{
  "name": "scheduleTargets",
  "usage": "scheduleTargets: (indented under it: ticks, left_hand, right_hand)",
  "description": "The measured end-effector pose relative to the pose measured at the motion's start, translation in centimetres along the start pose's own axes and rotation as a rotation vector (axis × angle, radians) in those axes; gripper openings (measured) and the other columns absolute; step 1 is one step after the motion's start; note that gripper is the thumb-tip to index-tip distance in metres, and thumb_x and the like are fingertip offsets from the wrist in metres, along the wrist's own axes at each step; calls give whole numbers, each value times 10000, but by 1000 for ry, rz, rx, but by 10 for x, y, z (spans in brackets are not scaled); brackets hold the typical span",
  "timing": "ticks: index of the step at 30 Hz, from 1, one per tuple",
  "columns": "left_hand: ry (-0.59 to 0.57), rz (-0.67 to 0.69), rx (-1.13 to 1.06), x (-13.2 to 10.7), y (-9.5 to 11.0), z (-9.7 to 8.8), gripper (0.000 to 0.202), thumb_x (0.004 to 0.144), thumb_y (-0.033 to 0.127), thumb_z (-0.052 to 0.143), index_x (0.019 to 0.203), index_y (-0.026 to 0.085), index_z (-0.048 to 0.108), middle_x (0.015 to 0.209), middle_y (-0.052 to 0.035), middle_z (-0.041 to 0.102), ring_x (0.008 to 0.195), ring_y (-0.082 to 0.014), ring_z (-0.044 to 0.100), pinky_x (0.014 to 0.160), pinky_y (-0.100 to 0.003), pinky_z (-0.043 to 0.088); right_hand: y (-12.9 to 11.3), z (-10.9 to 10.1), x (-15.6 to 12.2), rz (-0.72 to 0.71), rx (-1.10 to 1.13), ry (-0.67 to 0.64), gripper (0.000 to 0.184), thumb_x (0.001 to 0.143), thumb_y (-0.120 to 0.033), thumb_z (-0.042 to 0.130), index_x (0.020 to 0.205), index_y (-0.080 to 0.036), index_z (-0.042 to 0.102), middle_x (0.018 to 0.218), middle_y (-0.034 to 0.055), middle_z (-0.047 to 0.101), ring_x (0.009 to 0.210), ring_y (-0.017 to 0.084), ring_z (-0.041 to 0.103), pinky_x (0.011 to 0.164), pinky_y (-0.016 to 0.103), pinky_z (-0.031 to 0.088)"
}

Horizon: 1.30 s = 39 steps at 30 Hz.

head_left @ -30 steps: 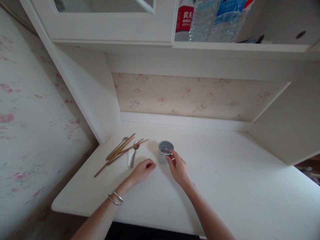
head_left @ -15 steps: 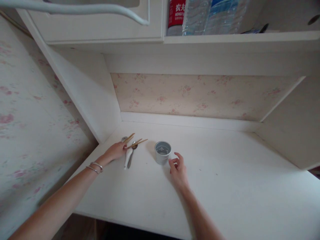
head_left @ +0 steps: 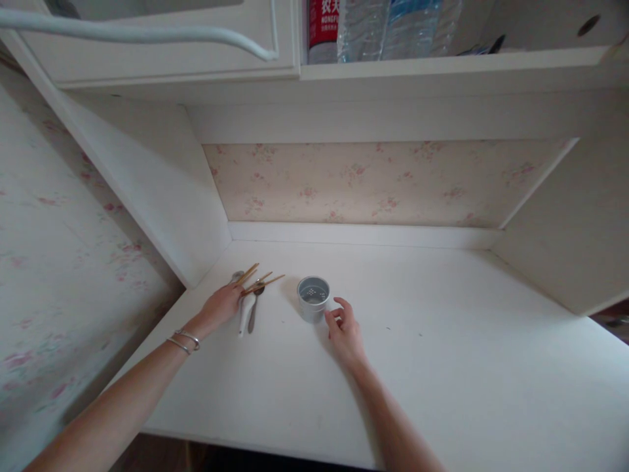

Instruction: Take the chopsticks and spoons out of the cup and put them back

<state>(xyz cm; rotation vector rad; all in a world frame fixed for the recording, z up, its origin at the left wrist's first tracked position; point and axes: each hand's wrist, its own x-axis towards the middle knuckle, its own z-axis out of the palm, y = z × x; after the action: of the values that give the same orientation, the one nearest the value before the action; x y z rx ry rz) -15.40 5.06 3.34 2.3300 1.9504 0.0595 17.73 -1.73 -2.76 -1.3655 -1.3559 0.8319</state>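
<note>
My left hand (head_left: 226, 307), with two bracelets at its wrist, is closed on some thin wooden chopsticks (head_left: 268, 284) whose tips point right and away from me. Their other ends are hidden by the hand. Beneath and beside it lie a white spoon (head_left: 245, 318), a metal spoon (head_left: 252, 316) and another metal spoon (head_left: 236, 276), partly covered. A grey metal cup (head_left: 313, 296) with holes in its bottom stands upright to the right of them. Just right of the cup, my right hand (head_left: 348, 334) holds nothing, its fingers loosely curled and apart.
The white desktop (head_left: 442, 380) runs between side panels. Over it hangs a shelf with plastic bottles (head_left: 383, 29) and a red-labelled package (head_left: 324, 26). A white cabinet door (head_left: 187, 59) is at the upper left. Small dark specks lie right of my right hand.
The whole view has shifted slightly, putting the desk things a little further left. Both hands keep nearly the same places beside the cutlery and the cup.
</note>
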Motion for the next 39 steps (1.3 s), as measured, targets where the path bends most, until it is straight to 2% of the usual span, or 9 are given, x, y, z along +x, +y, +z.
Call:
scheduleTargets:
  ticks: [5,9,13,15,17,20,25,32,39]
  left_hand:
    - [145,-26,-19,4,6,-12,319,902,185,401,1088,156,658,1033,-133,683,961,-256,632,856,-342,451]
    - [313,-45,-111,7,23,-47,345,930,284,363,1068,149,648,1054,-129,679,941,-244,628,863,-353,466]
    - [536,-17,-366,3,66,-94,325,901,388,451,1068,162,613,1021,-92,677,918,-222,632,865,-356,485]
    - [575,28,-634,0,93,-111,328,867,437,527,1047,173,597,972,-62,677,870,-192,639,814,-321,507]
    - [524,90,-916,2,120,-118,345,840,456,572,1038,174,584,936,-45,670,826,-168,640,737,-289,519]
    - [450,134,-1108,14,152,-112,333,792,437,635,983,166,601,879,-38,670,799,-157,634,720,-276,509]
    - [356,150,-1035,37,175,-74,269,794,417,633,903,171,632,871,-42,684,815,-167,634,783,-295,497]
    - [346,122,-879,49,170,-19,233,827,385,591,868,167,662,946,-78,665,832,-186,636,788,-328,519]
    - [388,216,-757,46,168,-14,212,877,335,538,885,149,641,981,-84,591,863,-175,606,847,-345,515]
  right_hand:
    - [-1,-1,0,-13,-3,11,400,909,-438,481,1249,-230,451,770,-29,619,493,101,532,500,215,420]
    - [2,1,2,-19,12,14,397,907,-429,486,1246,-226,449,762,-28,616,487,101,532,485,210,412]
    - [5,2,2,-22,35,7,399,908,-434,493,1253,-240,449,792,-20,629,501,102,544,479,204,412]
    - [6,2,2,-19,30,9,399,910,-441,491,1254,-242,453,783,-22,624,503,103,543,478,204,411]
    - [6,2,2,-12,22,18,399,910,-447,491,1249,-239,457,771,-24,616,499,103,536,476,205,407]
    - [5,1,2,-4,22,33,398,903,-450,498,1236,-234,467,766,-25,613,502,103,530,472,204,398]
    - [6,2,3,23,50,48,392,895,-452,502,1216,-230,484,766,-26,618,478,96,517,447,199,378]
    - [2,2,4,30,70,37,367,888,-460,509,1169,-225,515,749,-25,619,491,102,524,456,201,378]
    - [1,1,5,45,82,37,350,878,-463,521,1137,-230,539,740,-32,597,483,102,507,451,206,375]
